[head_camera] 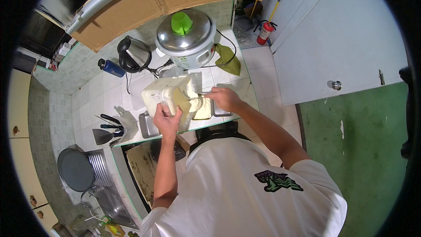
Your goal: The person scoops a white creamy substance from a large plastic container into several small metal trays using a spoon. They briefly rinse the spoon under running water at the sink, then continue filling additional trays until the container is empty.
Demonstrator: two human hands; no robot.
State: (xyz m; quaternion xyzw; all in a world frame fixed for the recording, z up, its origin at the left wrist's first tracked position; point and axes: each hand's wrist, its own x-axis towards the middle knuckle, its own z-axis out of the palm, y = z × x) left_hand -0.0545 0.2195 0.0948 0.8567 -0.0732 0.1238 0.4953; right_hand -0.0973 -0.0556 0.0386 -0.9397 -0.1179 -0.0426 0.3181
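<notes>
My left hand (167, 120) grips a large whitish plastic container (154, 97), tipped on its side with its mouth facing right. My right hand (226, 99) holds the handle of a metal utensil (203, 94), whose far end reaches the container's mouth. Pale yellow, creamy stuff (196, 104) hangs at the lower lip of the mouth. Directly below is a rectangular pan (202, 119) with the same pale stuff in it. Another metal pan (221, 111) lies under my right hand, partly covered by it. To the left of the container sits a third metal pan (148, 125).
At the back stand a large rice cooker (194, 57) with a green cup (181, 23) on its lid, an electric kettle (139, 52) and a blue bottle (112, 68). A green cloth (228, 60) lies at right. Left are a utensil holder (129, 128) and a sink (113, 202).
</notes>
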